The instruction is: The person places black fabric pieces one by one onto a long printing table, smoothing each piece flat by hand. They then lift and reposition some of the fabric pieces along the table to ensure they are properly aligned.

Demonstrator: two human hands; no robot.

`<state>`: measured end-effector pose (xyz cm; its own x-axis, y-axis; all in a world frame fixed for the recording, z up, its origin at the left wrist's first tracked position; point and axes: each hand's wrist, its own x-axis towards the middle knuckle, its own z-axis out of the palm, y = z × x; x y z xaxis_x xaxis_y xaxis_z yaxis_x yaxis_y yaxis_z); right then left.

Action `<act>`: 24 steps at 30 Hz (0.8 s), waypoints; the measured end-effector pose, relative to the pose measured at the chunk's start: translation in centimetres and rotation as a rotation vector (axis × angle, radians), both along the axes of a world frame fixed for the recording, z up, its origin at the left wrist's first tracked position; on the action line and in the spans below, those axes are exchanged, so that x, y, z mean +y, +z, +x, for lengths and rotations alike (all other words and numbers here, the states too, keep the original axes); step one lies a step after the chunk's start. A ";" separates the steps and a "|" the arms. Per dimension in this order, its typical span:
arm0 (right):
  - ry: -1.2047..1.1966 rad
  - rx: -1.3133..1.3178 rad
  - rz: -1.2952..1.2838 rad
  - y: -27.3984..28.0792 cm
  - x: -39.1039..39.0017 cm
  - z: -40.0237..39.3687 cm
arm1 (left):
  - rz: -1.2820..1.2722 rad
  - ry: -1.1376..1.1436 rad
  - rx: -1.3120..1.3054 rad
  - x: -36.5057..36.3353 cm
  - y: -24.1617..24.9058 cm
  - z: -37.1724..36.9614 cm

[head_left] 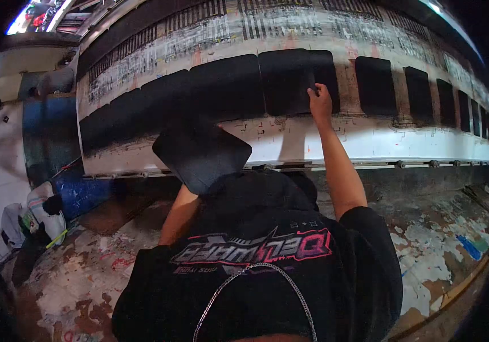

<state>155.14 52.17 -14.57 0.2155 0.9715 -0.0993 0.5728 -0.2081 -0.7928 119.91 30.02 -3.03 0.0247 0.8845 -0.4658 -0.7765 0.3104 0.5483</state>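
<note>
Most of the left hand is hidden under a loose black sheet (pixel 202 157); only the left forearm (pixel 179 215) shows clearly, so can't tell that grip. Right hand (pixel 320 101): narrow grip, pinched on a dark edge (pixel 312 84) over the row of black panels (pixel 226 86). Black on black, so sheet boundaries there are hard to read. Far right panels are small, cut by the lens rim. Black shirt (pixel 267 228) and chain (pixel 217 289) fill the lower middle. Light bag (pixel 45 206) at left. Tabletop (pixel 370 142) is stained white; floor (pixel 427 265) is patchy.
</note>
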 end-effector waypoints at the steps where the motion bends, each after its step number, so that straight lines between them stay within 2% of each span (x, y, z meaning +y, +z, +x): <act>1: 0.000 0.020 -0.030 0.0 -0.1 0.0 | 0.007 -0.001 -0.002 0.1 0.0 -0.1; 5: 0.020 0.062 -0.007 -0.1 0.2 -0.1 | 0.057 -0.025 -0.070 1.6 0.1 -0.4; 8: 0.044 -0.060 0.073 0.7 -0.4 -0.5 | 0.086 -0.054 -0.142 2.7 0.5 -0.3; 10: -0.052 -0.442 0.376 4.0 -1.5 -1.7 | 0.104 -0.077 -0.202 3.4 0.9 0.1; 12: 0.089 -0.286 0.496 6.9 -2.9 -3.6 | 0.125 -0.111 -0.259 4.5 1.1 0.9; 14: 0.547 0.475 -0.242 9.3 -6.8 -7.6 | 0.140 -0.166 -0.319 5.7 1.2 2.0; 16: 0.622 0.349 -0.196 9.9 -9.8 -8.8 | 0.148 -0.204 -0.358 6.9 1.4 3.4; 20: 0.569 0.149 -0.209 14.4 -10.5 -6.7 | 0.137 -0.238 -0.418 7.5 1.2 5.8; 24: 0.572 -0.030 0.015 14.8 -10.3 -2.9 | 0.105 -0.264 -0.458 7.9 0.8 9.1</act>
<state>152.23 41.87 0.25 -0.3422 0.9357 -0.0861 0.6135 0.1531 -0.7747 129.00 37.97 -2.24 0.4327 0.8620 -0.2641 -0.8463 0.4893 0.2107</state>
